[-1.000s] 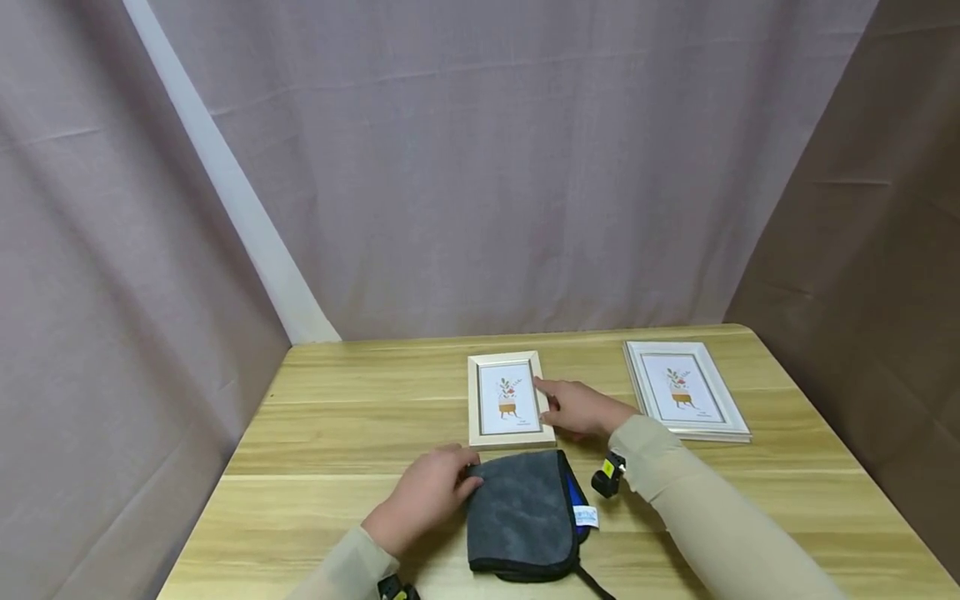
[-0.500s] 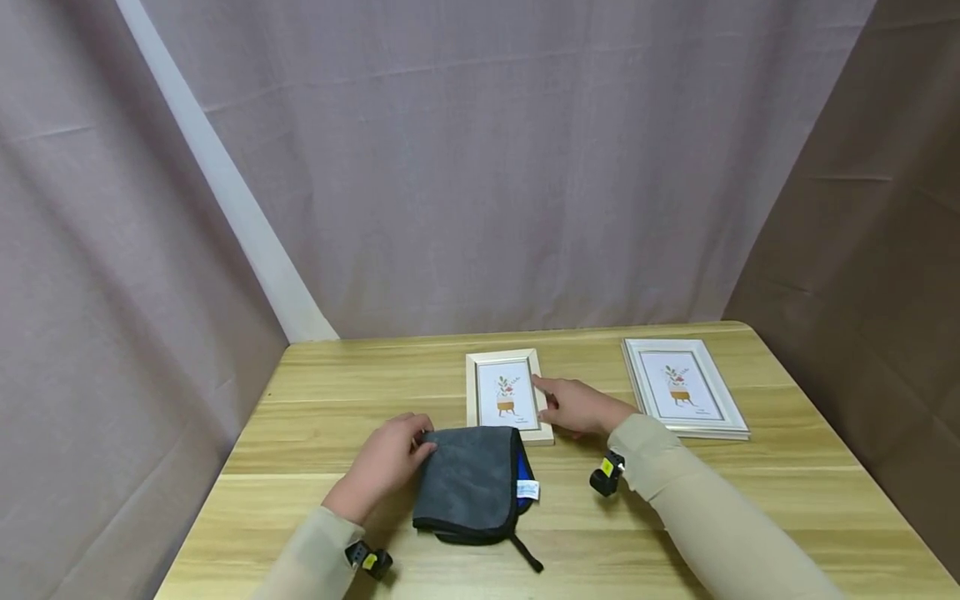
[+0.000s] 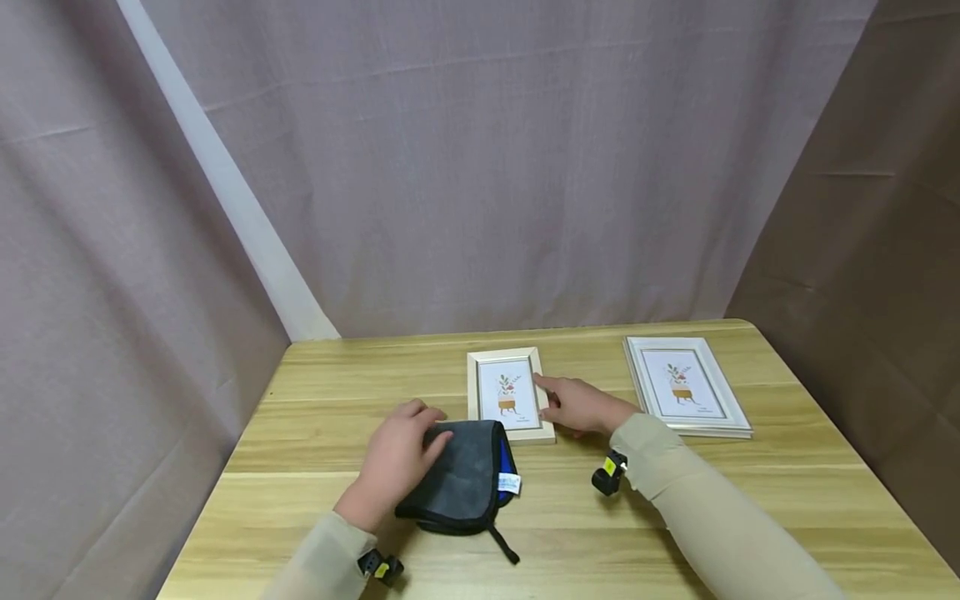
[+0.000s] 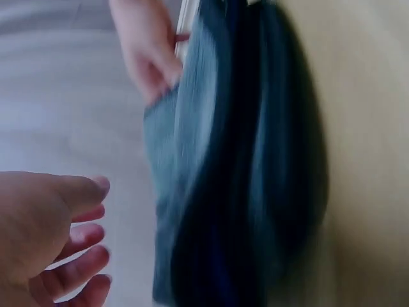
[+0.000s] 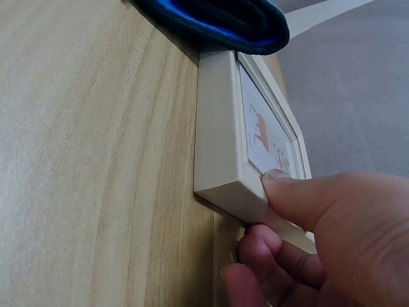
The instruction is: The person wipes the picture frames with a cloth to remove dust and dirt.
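Observation:
A small cream picture frame (image 3: 509, 394) with a flower-vase print lies face up on the wooden table. At its right edge, my right hand (image 3: 584, 406) pinches it; the right wrist view shows the thumb on the front border and the fingers curled by the side. A folded grey cloth (image 3: 459, 477) with black trim, blue lining and a white tag lies before the frame, over its lower left corner. My left hand (image 3: 396, 454) is above the cloth's left end. In the left wrist view a gap separates these loosely bent fingers from the blurred cloth (image 4: 204, 128).
To the right, white picture frames (image 3: 686, 387) lie stacked near the table's back right corner. The wooden table (image 3: 330, 400) ends at a grey curtain (image 3: 480, 183) behind and a brown one (image 3: 862, 275) at the right.
My left hand carried the cloth leftward and away from me, over the frame's lower corner, then let go of it and shifted right above it. The right hand stays at the frame.

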The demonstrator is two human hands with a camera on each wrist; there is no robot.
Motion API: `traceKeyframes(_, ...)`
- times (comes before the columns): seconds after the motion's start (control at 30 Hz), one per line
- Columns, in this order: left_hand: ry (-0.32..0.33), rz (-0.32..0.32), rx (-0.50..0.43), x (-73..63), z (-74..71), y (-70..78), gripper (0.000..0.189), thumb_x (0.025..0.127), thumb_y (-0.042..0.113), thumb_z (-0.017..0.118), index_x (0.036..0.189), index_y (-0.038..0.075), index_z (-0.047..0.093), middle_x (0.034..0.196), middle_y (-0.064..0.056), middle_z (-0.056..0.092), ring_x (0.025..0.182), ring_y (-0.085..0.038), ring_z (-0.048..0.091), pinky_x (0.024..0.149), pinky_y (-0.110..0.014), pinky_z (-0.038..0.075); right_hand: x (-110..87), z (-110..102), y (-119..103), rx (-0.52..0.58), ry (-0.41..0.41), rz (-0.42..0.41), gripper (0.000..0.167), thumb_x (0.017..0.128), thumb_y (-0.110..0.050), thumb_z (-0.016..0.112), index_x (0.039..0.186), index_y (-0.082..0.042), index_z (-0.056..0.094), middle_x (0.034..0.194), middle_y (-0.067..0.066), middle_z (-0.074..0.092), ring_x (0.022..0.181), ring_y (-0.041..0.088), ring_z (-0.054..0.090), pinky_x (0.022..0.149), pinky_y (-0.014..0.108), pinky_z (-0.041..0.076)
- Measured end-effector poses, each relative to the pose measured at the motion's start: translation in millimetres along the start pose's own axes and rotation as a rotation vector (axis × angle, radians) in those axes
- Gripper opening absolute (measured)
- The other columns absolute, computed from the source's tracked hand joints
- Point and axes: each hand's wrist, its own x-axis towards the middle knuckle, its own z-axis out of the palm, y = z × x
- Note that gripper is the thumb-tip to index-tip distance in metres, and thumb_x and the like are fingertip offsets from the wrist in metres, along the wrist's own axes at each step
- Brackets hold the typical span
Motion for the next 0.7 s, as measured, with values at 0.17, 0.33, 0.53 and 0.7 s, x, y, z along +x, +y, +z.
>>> traceKeyframes(0.17, -0.193, 0.108, 0.030, -2.6, 16.8, 35.1, 0.049, 0.103, 0.044, 0.079, 0.138, 0.010, 0.077, 0.125, -0.007, 0.075, 0.112, -0.027, 0.072, 0.094, -0.043, 0.062, -1.2, 0, 1, 0.041, -0.002, 0.014, 0.078, 0.107, -0.012, 0.073, 0.172, -0.001, 0.031, 0.089, 0.009, 0.058, 0.053, 0.016, 0.051, 0.048, 0.032, 0.050)
traceKeyframes(0.33, -0.324, 0.067, 0.100, -8.8, 29.1, 49.1, 0.073, 0.103, 0.057, 0.074, 0.156, 0.008, 0.063, 0.155, -0.016, 0.061, 0.134, -0.037, 0.063, 0.106, -0.046, 0.058, -1.7, 1, -3, -0.019, 0.015, -0.011, 0.077, 0.108, -0.014, 0.071, 0.172, 0.001, 0.031, 0.143, 0.032, 0.052, 0.079, 0.029, 0.069, 0.073, 0.043, 0.063)
traceKeyframes(0.53, -0.361, 0.035, 0.114, -10.1, 35.4, 46.6, 0.076, 0.106, 0.059, 0.068, 0.159, 0.006, 0.059, 0.166, -0.018, 0.050, 0.145, -0.041, 0.056, 0.114, -0.049, 0.053, -3.6, 1, -4, -0.121, 0.029, -0.053, 0.077, 0.109, -0.018, 0.070, 0.169, 0.007, 0.030, 0.172, 0.037, 0.025, 0.155, 0.050, 0.038, 0.125, 0.060, 0.036)
traceKeyframes(0.7, -0.358, 0.036, 0.127, -6.9, 37.8, 44.2, 0.072, 0.109, 0.054, 0.065, 0.158, 0.001, 0.058, 0.165, -0.022, 0.050, 0.146, -0.040, 0.056, 0.116, -0.047, 0.051, -2.9, 0, -5, -0.131, 0.036, -0.071, 0.076, 0.109, -0.018, 0.070, 0.169, 0.007, 0.031, 0.171, 0.037, 0.029, 0.156, 0.052, 0.036, 0.125, 0.062, 0.034)
